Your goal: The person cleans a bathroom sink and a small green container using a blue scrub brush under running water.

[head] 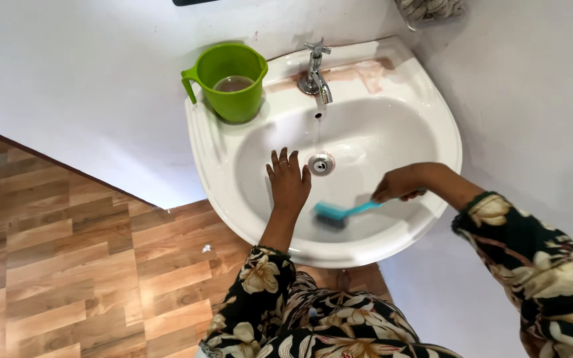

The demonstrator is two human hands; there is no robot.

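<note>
Blurring brush head [329, 216], hidden bristles

The basin [392, 126] is open from above and from its front rim. The tap [316, 69] overhangs the back, with water running down to the drain [320, 163]. A green jug [228, 81] takes the back-left ledge. Walls close in behind and to the right. The left hand [288, 182] lies flat mid-bowl; the brush [337, 214] fills the front.

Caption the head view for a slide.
Right hand scrubs white sink with teal brush; left hand rests flat in the basin.
</note>
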